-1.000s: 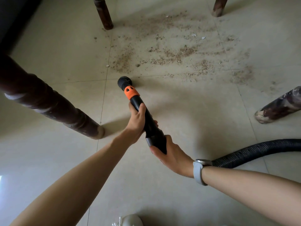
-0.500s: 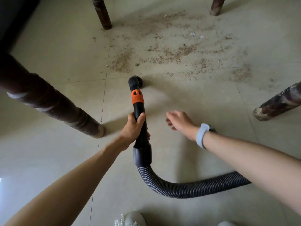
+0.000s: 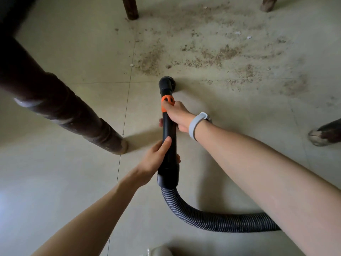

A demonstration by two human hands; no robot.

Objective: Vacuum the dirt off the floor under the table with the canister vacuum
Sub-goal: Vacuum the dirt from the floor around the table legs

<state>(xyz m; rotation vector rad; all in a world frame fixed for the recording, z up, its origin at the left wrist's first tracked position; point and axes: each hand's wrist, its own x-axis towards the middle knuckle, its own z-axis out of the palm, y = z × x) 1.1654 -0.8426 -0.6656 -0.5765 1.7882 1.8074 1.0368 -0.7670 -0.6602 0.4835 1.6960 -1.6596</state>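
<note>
**Both hands on the vacuum wand**

Since half a second ago, the right hand (image 3: 178, 115) has come off the air and closed round the black wand (image 3: 168, 137) just below its orange collar (image 3: 167, 103). The left hand (image 3: 156, 159) grips the wand's lower end, thumb along it, above the cuff where the ribbed hose (image 3: 212, 221) joins. The nozzle (image 3: 166, 84) rests on the floor (image 3: 73, 52) at the near edge of the dirt (image 3: 212, 54), which lies scattered between the table legs (image 3: 77, 115).
</note>
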